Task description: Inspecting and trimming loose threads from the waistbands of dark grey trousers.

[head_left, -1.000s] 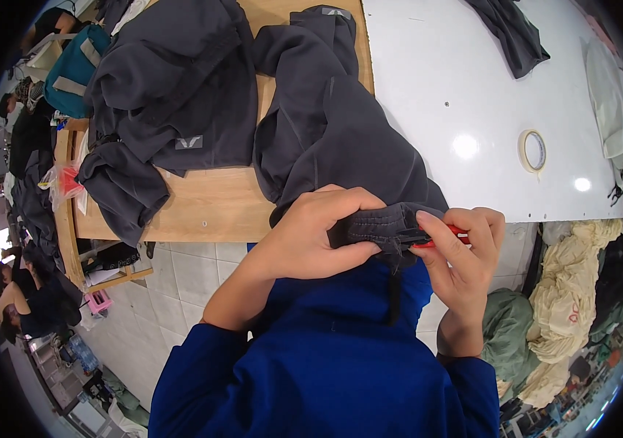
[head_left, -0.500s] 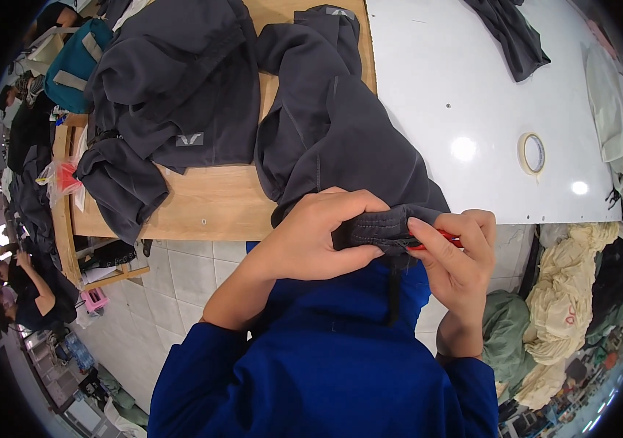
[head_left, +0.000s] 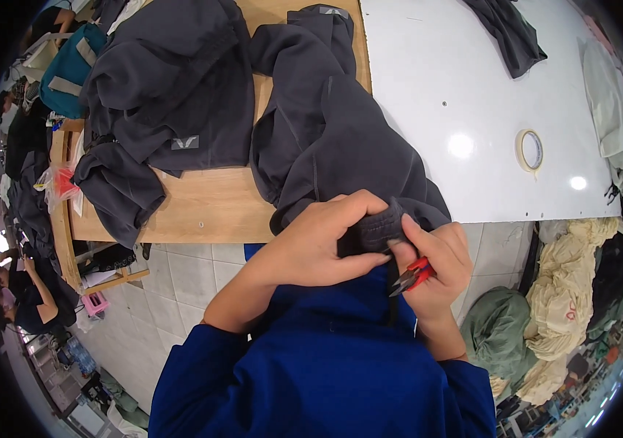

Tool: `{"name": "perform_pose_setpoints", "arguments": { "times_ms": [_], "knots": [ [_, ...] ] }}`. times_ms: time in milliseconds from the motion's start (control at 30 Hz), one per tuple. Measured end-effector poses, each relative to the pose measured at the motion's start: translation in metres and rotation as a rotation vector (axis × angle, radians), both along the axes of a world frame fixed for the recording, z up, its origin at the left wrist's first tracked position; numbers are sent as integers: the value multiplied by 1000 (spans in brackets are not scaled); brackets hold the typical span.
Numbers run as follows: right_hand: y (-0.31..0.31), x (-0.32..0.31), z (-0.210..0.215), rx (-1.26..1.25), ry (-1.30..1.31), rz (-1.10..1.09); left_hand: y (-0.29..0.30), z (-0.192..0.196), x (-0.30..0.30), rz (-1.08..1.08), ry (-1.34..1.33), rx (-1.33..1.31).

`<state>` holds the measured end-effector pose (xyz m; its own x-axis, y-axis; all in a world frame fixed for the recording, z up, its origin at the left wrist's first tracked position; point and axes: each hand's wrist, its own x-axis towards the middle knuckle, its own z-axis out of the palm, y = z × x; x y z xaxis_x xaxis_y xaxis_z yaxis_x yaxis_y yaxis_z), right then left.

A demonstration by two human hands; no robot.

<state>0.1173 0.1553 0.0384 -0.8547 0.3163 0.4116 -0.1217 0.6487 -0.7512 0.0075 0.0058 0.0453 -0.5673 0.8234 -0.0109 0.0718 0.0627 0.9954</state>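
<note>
Left hand [head_left: 319,241]: fingers curled, thumb pressed forward in a pinch, forearm rising from lower left. Right hand [head_left: 432,263]: closed in a grip, forefinger extended, wrist bent inward.

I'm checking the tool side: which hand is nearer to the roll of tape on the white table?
Right. The right hand, holding red-handled snips, is below and left of the tape roll. The left hand grips the dark garment's cuff further left, so it is farther away.

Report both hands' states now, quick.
Left hand: closed, gripping the ribbed edge of the dark grey fabric garment.
Right hand: closed on small red-handled metal snips, thumb pinching the same edge.
</note>
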Motion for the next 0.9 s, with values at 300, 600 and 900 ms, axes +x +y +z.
{"name": "perform_pose_setpoints", "arguments": {
  "times_ms": [300, 600, 900],
  "knots": [
    [12, -6, 12, -229, 96, 630, -4, -22, -6, 149, 139, 130],
    [10, -14, 23, 33, -67, 5, -3, -12, -4, 163, 141, 58],
    [-10, -12, -6, -65, 167, -86, -2, -32, 0, 58, 52, 314]
  ]
}}
